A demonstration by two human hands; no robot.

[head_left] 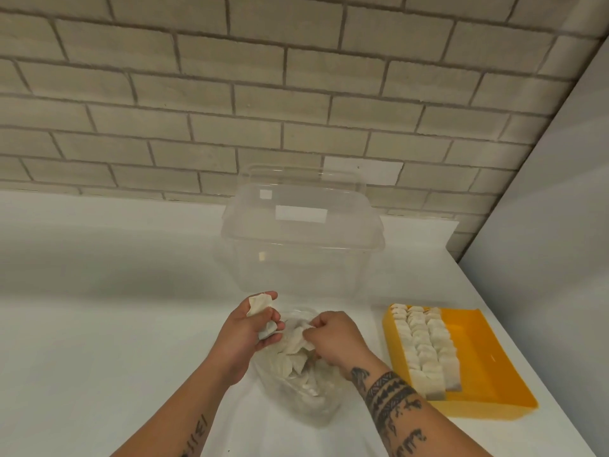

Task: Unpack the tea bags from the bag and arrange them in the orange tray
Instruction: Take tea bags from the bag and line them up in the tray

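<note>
Left hand [245, 329]: fingers curled, gripping tea bags [260, 304]. One sticks up between thumb and forefinger, another is tucked under the lower fingers. The hand sits at the far-left edge of the plastic bag [296, 400], right at its mouth.

Right hand [333, 338]: fingers curled down into the mouth of the plastic bag, pinching at the loose tea bags [296, 357] on top of the pile. Can't tell how many it has hold of.

The two hands are close together, almost touching, with the bag opening between and under them. The plastic bag is clear and crumpled. It lies on the white counter [99, 308] with its mouth pointing away from the person, and more loose tea bags show through its side.

Orange tray [478, 357]: on the counter to the right of the right hand, near but apart from the plastic bag. Its left part holds the packed tea bags [425, 351], standing on edge in about three tight rows front to back. The right part of the tray floor is bare orange.

Behind the hands is a clear lidded container [303, 242], standing on the counter near the tiled wall [197, 94].
</note>
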